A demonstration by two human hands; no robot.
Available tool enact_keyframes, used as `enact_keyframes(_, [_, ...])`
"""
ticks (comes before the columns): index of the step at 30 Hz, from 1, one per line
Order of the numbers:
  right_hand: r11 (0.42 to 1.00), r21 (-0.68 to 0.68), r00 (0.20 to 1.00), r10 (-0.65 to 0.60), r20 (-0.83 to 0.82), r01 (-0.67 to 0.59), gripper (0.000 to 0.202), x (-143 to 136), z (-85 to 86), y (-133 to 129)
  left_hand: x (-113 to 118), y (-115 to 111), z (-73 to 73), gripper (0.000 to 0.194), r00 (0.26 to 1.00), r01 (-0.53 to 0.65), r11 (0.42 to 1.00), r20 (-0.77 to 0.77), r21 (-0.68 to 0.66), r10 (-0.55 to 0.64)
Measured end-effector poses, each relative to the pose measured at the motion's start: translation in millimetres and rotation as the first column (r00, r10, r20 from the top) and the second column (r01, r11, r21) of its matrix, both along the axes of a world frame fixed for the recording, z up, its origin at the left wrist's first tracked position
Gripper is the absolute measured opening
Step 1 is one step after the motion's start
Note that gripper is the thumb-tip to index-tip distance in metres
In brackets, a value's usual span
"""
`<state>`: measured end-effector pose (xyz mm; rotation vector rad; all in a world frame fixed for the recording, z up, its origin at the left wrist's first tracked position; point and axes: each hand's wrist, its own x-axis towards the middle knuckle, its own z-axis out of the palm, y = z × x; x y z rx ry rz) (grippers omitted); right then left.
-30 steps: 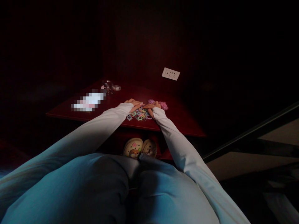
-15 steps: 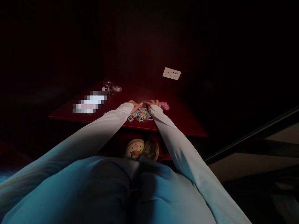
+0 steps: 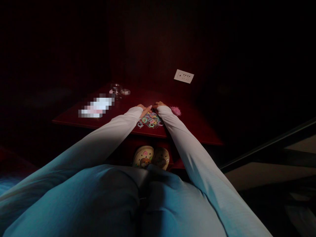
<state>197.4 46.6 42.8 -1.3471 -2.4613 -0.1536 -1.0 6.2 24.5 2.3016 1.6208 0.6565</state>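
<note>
A small heap of pastel hair ties [image 3: 151,121], looking like rings and loops in several colours, lies near the front edge of the dark red table. My left hand [image 3: 145,110] rests at the heap's far left side, its thumb stretched out toward the other hand. At the far right side is my right hand [image 3: 159,106], fingers loosely bent inward and partly hidden by the wrist and sleeve. Both hands look open around the back of the heap, and I see nothing held in them. A pink fluffy tuft [image 3: 176,111] lies just right of my right hand.
Toward the back left of the table [image 3: 197,130] stands a clear jar [image 3: 116,89] with a round lid [image 3: 125,92] beside it. A pixelated bright flat object [image 3: 97,108] lies at left. A white socket plate [image 3: 184,76] is on the wall. Cream clogs [image 3: 143,156] show below.
Both hands have shifted slightly away from me, and the right fingers are more bent than before. The whole view has moved a little. The heap looks much the same.
</note>
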Motion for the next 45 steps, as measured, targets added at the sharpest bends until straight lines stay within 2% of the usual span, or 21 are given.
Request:
enact_keyframes(2, [0.999, -0.054, 0.997, 0.015, 0.081, -0.01, 0.028, 2.1, 2.5, -1.3, -1.1, -1.5, -1.7, 0.081, 0.999, 0.014, 1.0, 0.028, 0.026, -0.015])
enact_keyframes(4, [0.999, -0.052, 0.992, 0.022, 0.122, -0.016, 0.023, 5.4, 4.6, -3.5, -2.3, -3.7, -3.4, 0.074, 0.996, 0.039, 0.997, 0.073, 0.066, -0.043])
enact_keyframes(8, [1.0, -0.004, 0.996, -0.01, 0.094, 0.01, 0.017, 11.0, 2.7, -9.2, -4.9, -4.5, -6.2, 0.06, 0.975, 0.058, 0.988, 0.206, 0.146, -0.088])
enact_keyframes(13, [0.998, -0.012, 0.998, -0.056, 0.036, 0.057, 0.014, 10.3, -4.8, -14.9, -7.4, 5.5, -9.5, 0.057, 0.954, -0.002, 0.989, 0.298, 0.149, -0.043])
enact_keyframes(20, [0.999, -0.011, 0.998, -0.034, -0.043, 0.033, 0.013, 10.3, -10.0, -13.3, -12.9, 12.8, -12.9, 0.055, 0.961, 0.013, 0.988, 0.271, 0.151, -0.054])
enact_keyframes(25, [0.999, 0.018, 0.998, 0.029, -0.056, -0.028, 0.014, 11.6, -12.0, -27.5, -14.7, 7.0, -10.2, 0.05, 0.967, 0.047, 0.984, 0.238, 0.17, -0.088])
enact_keyframes(32, [0.997, 0.064, 0.993, 0.058, -0.098, -0.052, 0.023, 13.5, -13.3, -48.6, -8.0, -3.1, -8.6, 0.04, 0.935, 0.249, 0.946, 0.205, 0.209, -0.291])
enact_keyframes(40, [0.995, 0.1, 0.981, 0.014, -0.191, 0.005, 0.021, 18.9, -17.7, -62.1, -12.2, 2.0, -12.7, 0.035, 0.947, 0.241, 0.948, 0.163, 0.21, -0.277])
enact_keyframes(45, [0.995, 0.095, 0.99, -0.014, -0.139, 0.028, 0.024, 16.2, -14.4, -70.4, -13.0, -1.8, -9.9, 0.034, 0.959, 0.209, 0.952, 0.145, 0.226, -0.245])
